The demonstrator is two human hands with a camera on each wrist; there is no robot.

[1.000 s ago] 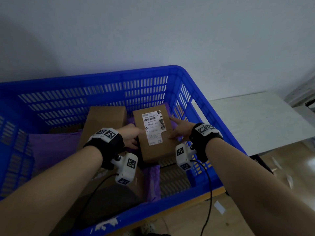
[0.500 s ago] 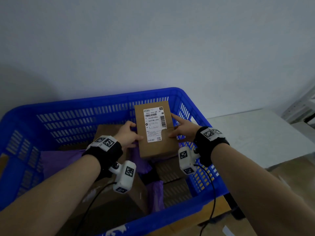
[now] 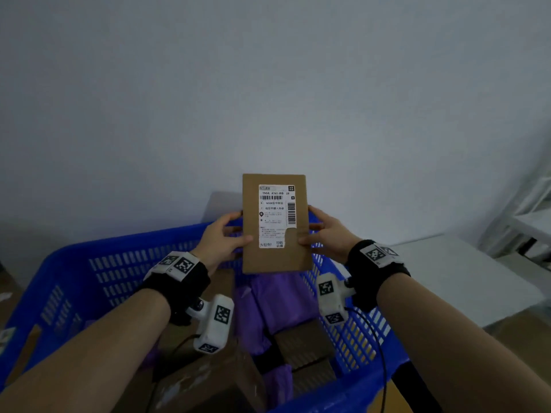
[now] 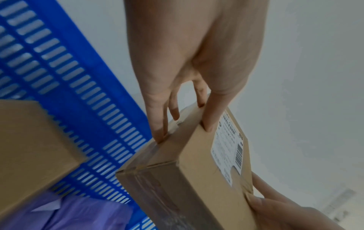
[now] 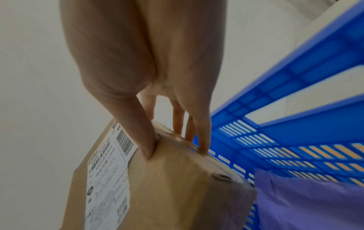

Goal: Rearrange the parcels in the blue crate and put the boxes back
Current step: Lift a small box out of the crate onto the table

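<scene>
A flat brown cardboard box (image 3: pixel 275 257) with a white shipping label (image 3: pixel 276 216) is held upright above the far rim of the blue crate (image 3: pixel 74 269). My left hand (image 3: pixel 222 236) grips its left edge, thumb on the labelled face, fingers behind (image 4: pixel 157 124). My right hand (image 3: pixel 325 234) grips the right edge the same way (image 5: pixel 149 140). The box (image 4: pixel 187 179) (image 5: pixel 167 179) hangs clear of the crate's contents. Inside the crate lie purple mailer bags (image 3: pixel 268 305) and other brown boxes (image 3: pixel 304 344).
A larger brown box (image 4: pixel 29 140) sits in the crate at the left, partly under my left forearm. A white table (image 3: pixel 465 281) stands right of the crate against a plain wall. White shelving (image 3: pixel 530 216) is at the far right edge.
Both hands have lifted the labelled box from inside the crate up above its far rim, tilting it upright. My head has tipped up, showing more wall.
</scene>
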